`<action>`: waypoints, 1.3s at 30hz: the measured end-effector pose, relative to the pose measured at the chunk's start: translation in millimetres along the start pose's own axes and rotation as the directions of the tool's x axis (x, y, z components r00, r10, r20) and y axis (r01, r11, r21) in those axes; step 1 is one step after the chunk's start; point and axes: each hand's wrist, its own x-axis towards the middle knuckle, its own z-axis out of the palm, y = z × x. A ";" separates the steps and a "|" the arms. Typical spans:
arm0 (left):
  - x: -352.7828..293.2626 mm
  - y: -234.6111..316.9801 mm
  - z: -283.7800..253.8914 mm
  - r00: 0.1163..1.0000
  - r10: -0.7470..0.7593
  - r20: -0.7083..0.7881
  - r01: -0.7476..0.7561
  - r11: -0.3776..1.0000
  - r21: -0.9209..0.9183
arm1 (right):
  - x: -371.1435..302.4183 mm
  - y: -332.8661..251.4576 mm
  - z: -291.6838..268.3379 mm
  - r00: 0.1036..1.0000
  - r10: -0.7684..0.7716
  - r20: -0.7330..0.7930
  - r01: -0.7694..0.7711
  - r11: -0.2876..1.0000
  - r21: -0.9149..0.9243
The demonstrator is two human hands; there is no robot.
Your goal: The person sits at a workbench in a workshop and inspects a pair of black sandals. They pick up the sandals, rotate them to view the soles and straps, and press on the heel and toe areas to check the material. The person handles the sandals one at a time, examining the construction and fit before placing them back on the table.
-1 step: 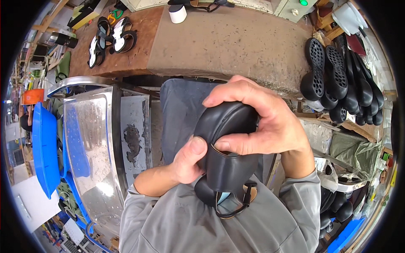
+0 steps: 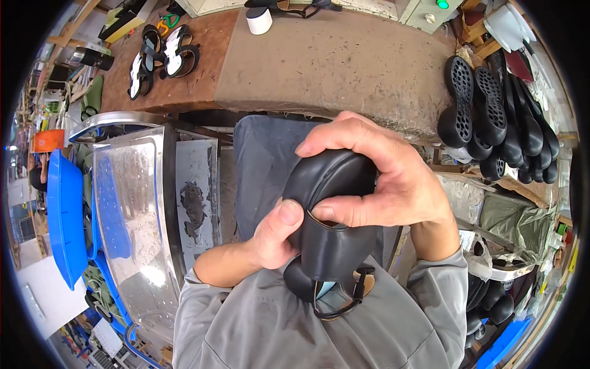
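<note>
two grips show on my distant feed: right hand, fingers clamped on black sandal; left hand clasping its side.

Bright and evenly lit in pale, diffuse light, with soft sheen along the black shoe, hard white glare on the metal-framed panel, deep shadow beneath the front edge of the workbench and a saturated glow in the small green lamp. Crisp at the centre but softer and hazier toward the left rim, with strong fisheye bending of the workbench into an arc and heavy black vignetting at the corners.
</note>
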 end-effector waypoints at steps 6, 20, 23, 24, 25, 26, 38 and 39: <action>5.4 1.7 1.0 0.995 -0.104 -0.013 0.102 0.991 -0.089 | -4.4 6.4 -3.0 0.997 0.079 0.005 -0.078 0.995 -0.055; -5.7 -28.7 -14.7 0.984 -0.098 0.146 0.114 0.988 -0.104 | -8.8 30.5 -9.1 0.988 -0.079 0.132 0.072 0.996 0.055; -7.5 -32.7 -14.8 0.987 -0.027 0.159 0.050 0.988 -0.144 | -7.8 32.4 -5.9 0.985 -0.114 0.127 0.108 0.993 0.057; -5.7 -31.1 -12.9 0.986 0.025 0.167 0.002 0.987 -0.162 | -6.9 33.3 -5.7 0.983 -0.129 0.130 0.123 0.991 0.054; -5.3 -33.5 -13.0 0.983 0.070 0.172 -0.040 0.984 -0.172 | -6.3 33.7 -5.4 0.981 -0.144 0.133 0.138 0.989 0.052; -4.5 -35.4 -13.2 0.977 0.114 0.178 -0.082 0.980 -0.179 | -5.7 33.6 -5.4 0.982 -0.131 0.138 0.125 0.991 0.056; -4.0 -34.6 -23.2 0.981 0.163 0.104 -0.166 0.986 0.024 | -13.7 47.8 3.3 1.000 0.008 0.028 -0.014 0.973 0.231; -2.8 -33.5 -22.1 0.974 0.205 0.101 -0.215 0.972 0.098 | -15.5 53.1 4.0 1.000 -0.022 0.013 0.018 0.968 0.252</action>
